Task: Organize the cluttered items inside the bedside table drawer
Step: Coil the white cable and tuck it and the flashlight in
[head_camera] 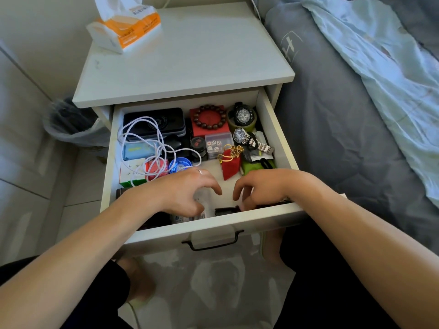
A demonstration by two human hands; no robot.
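Both my hands are inside the open drawer of the bedside table, near its front wall. My left hand has its fingers curled over a clear packet; whether they grip it I cannot tell. My right hand has its fingers curled down at a dark object, contact unclear; beyond the fingers lie a red pouch and a white cable
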